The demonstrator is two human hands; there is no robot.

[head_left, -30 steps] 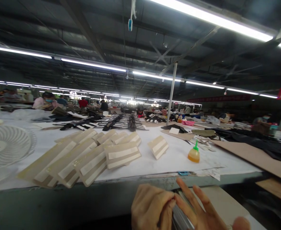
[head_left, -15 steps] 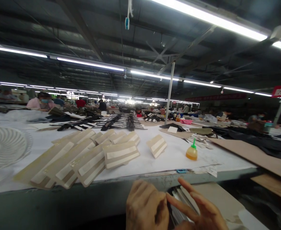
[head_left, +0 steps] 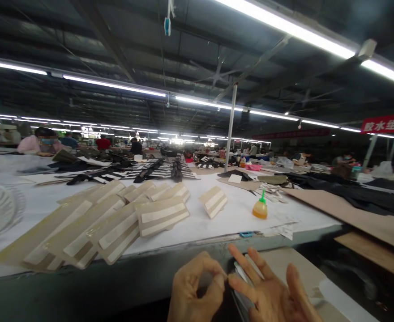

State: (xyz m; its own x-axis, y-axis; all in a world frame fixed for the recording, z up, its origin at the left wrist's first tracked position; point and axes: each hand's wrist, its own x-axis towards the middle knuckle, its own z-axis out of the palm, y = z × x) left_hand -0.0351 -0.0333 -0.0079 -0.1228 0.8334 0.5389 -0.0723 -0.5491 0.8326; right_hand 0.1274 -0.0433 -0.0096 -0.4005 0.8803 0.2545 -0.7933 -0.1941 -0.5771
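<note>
While you are pinching thumb and forefinger of your left hand (head_left: 192, 290) together on a thin pale strip (head_left: 237, 273), your right hand (head_left: 271, 295) is spreading its fingers open behind it, steadying it just below the counter (head_left: 217, 223) edge.

Glue btl (head_left: 260, 209) on table (head_left: 217, 226), right of card stacks (head_left: 116, 214).
</note>
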